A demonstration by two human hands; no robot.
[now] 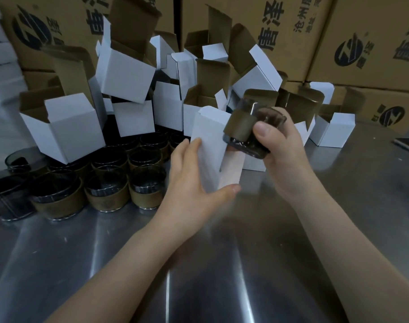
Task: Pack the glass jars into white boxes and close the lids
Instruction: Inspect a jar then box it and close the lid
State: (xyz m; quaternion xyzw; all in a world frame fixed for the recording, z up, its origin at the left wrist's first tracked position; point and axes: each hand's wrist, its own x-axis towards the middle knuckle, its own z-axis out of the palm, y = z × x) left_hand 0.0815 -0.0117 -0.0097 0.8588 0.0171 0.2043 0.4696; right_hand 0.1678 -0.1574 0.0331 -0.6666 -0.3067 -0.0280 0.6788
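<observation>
My left hand (191,173) holds a white box (212,148) tilted on the steel table, thumb under its near end and fingers along its left side. My right hand (278,150) grips a dark glass jar (252,127) with a brown paper band, tipped on its side just to the right of the box's upper end. Whether the box's mouth is open I cannot see from here. Several more banded jars (105,183) stand in rows at the left of the table.
A heap of open white boxes (126,73) with brown insides fills the back of the steel table (222,264). Large printed cartons (315,38) wall off the rear. Closed white boxes (336,131) stand at the right, and a dark flat object (408,145) lies at the right edge.
</observation>
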